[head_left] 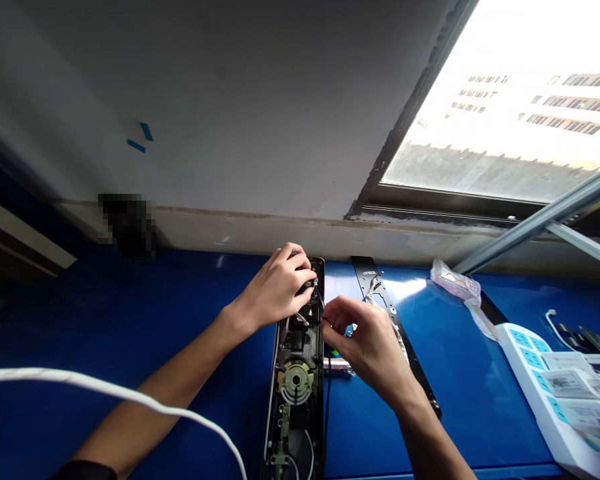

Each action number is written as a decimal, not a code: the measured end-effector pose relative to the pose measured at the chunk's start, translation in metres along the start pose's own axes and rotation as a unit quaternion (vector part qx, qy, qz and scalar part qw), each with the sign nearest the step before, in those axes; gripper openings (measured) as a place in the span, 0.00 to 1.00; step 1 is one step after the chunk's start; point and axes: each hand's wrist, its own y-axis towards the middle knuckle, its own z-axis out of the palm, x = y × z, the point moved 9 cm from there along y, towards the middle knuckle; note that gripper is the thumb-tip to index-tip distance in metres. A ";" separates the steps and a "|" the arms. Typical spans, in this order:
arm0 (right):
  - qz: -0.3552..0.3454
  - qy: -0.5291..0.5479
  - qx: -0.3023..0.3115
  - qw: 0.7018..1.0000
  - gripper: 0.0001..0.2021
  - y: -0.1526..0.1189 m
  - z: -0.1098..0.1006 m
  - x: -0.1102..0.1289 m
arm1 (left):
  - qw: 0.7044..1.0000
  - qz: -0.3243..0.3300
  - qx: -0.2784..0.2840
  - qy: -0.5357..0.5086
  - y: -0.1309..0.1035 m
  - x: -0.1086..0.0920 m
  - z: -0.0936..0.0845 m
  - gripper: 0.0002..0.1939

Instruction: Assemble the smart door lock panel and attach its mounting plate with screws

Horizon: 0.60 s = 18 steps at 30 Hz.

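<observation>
A long, narrow black door lock housing (297,347) lies with its inside facing up, showing a round brass-coloured mechanism (296,382) and thin wires. My left hand (283,283) reaches over its upper end, fingers bent and closed down into the cavity; whatever the fingertips grip is hidden. At the housing's right edge, my right hand (363,333) pinches a thin black cable (329,400) between thumb and forefinger. That cable runs down along the housing's side. Behind my right hand lies a long black plate (417,367) with white wires, partly covered by the hand.
A white power strip (525,387) with several plugged-in adapters stands at right. Beyond it lie dark cables (583,339). A plastic bag (457,283) rests near the wall, by a metal frame (535,230). One white cable (130,393) crosses the lower-left foreground, over my left forearm.
</observation>
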 end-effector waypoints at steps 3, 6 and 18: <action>0.000 0.003 -0.009 1.000 0.05 -0.001 -0.001 -0.003 | 1.000 0.000 0.000 0.002 0.000 0.001 0.001 0.06; -0.006 0.002 -0.012 1.000 0.05 -0.001 -0.002 -0.003 | 1.000 0.001 -0.002 0.004 0.001 0.001 0.001 0.06; 0.009 -0.013 -0.009 1.000 0.06 0.000 -0.001 -0.002 | 1.000 0.005 -0.007 0.004 0.000 0.000 0.001 0.07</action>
